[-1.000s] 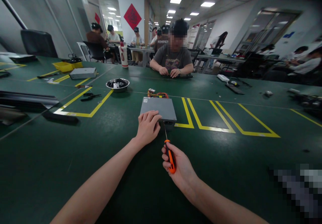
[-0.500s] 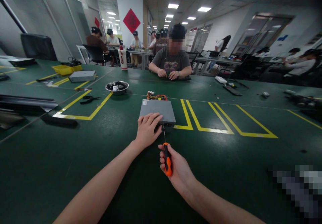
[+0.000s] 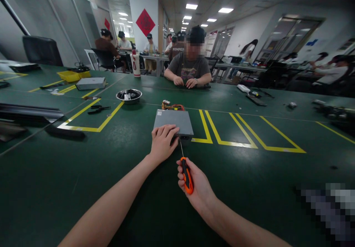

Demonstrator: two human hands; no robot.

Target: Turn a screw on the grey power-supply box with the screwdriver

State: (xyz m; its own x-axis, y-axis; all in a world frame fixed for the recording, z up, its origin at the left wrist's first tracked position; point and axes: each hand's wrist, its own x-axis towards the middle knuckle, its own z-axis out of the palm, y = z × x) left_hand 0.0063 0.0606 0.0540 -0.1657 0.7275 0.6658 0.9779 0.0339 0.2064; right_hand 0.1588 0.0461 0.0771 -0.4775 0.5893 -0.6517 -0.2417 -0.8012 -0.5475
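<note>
A flat grey metal box (image 3: 174, 120) lies on the green table (image 3: 249, 188), with coloured wires (image 3: 172, 106) coming out of its far end. My left hand (image 3: 162, 144) rests on the box's near corner, fingers laid flat over its top and edge. My right hand (image 3: 195, 188) is closed round the orange-and-black handle of a screwdriver (image 3: 186, 173). The thin shaft points at the box's near side, and its tip is at that face, just right of my left fingers.
A metal bowl (image 3: 129, 95) of small parts and black pliers (image 3: 98, 108) lie to the left. Yellow floor-style lines (image 3: 233, 136) mark the table. A person sits across the table (image 3: 190, 66), hands together. More boxes, a yellow tray (image 3: 72, 75) and other people are farther off.
My right hand has shifted slightly with the screwdriver, the handle turning a little in my grip. My left hand stays on the box, which has not moved.
</note>
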